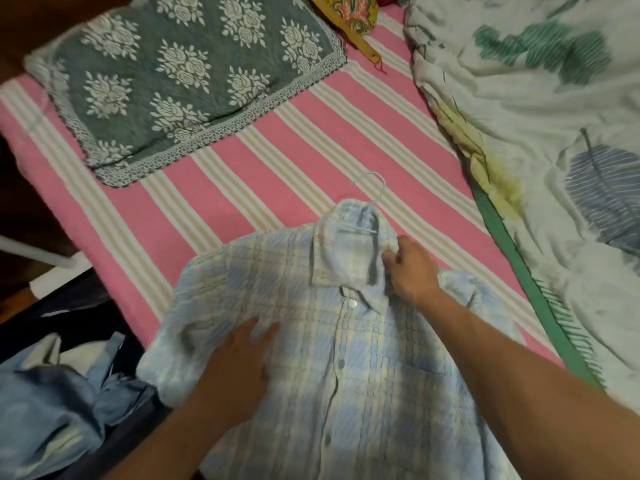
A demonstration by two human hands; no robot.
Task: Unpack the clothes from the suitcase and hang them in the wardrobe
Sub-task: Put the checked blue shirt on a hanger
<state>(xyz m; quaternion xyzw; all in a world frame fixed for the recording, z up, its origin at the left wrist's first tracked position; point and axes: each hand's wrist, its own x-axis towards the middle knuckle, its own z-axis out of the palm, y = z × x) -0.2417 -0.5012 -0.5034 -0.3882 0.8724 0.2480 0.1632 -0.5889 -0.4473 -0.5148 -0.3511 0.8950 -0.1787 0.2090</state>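
A bedroom in a home; shown by a bed under a pink and cream striped sheet (pixel 284 140); a grey pillow with white roses (pixel 180 81) at far left; a rumpled leaf-print duvet (pixel 540 109) along the right; folded denim clothes (pixel 59 393) in a dark suitcase (pixel 114 441) at near left.

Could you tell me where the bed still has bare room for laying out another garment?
Bare striped sheet lies between the floral pillow, the crumpled duvet and the plaid shirt's collar. Near the shirt it is crowded.
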